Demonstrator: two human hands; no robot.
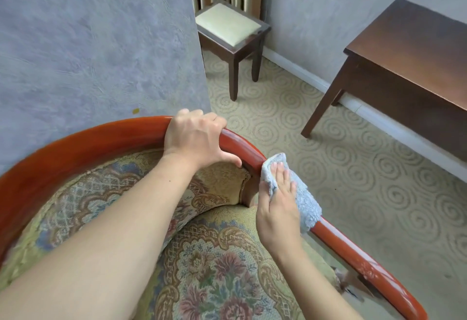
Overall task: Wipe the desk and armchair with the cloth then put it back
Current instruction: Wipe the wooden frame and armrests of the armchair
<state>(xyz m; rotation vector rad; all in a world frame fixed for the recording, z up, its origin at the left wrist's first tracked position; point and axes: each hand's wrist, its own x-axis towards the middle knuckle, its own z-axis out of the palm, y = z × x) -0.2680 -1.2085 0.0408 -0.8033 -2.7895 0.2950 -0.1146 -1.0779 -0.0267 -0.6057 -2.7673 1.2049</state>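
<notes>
Armchair (83,142), lower half of frame: red wooden rail, floral upholstery. Left hand (195,140), centre: fingers curled over the rail top, thumb under, gripping it. Right hand (278,208), lower right of centre: fingers flat, pressing the cloth (305,203), blue-grey, draped over the rail. Desk (414,49), dark wood, upper right, well apart. Small chair (227,26), upper centre.

Desk (414,49) cut off at right.
</notes>
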